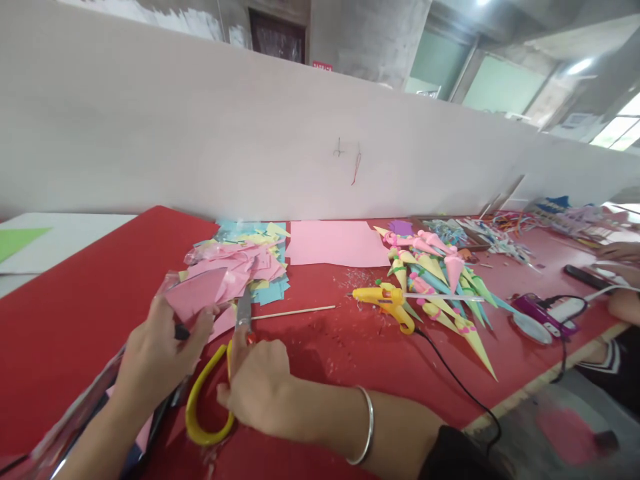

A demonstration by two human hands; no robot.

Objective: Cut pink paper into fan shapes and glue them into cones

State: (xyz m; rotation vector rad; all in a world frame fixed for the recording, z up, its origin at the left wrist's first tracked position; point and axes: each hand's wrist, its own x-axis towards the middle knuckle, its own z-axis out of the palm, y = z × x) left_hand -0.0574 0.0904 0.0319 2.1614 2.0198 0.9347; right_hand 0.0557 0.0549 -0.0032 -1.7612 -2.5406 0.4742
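Observation:
My left hand is curled at the near edge of a heap of pink paper pieces, its fingers and thumb closing on a pink paper piece. Clear plastic film shows by the fingertips. My right hand, with a silver bangle on the wrist, is closed over the middle of a pair of scissors. Their yellow loops point toward me and the grey blade points away, touching the heap. A thin wooden stick lies just beyond the right hand.
A yellow glue gun with a black cord lies right of centre, beside a pile of paper cones. A large pink sheet lies against the white partition. Another person's arm rests at the far right.

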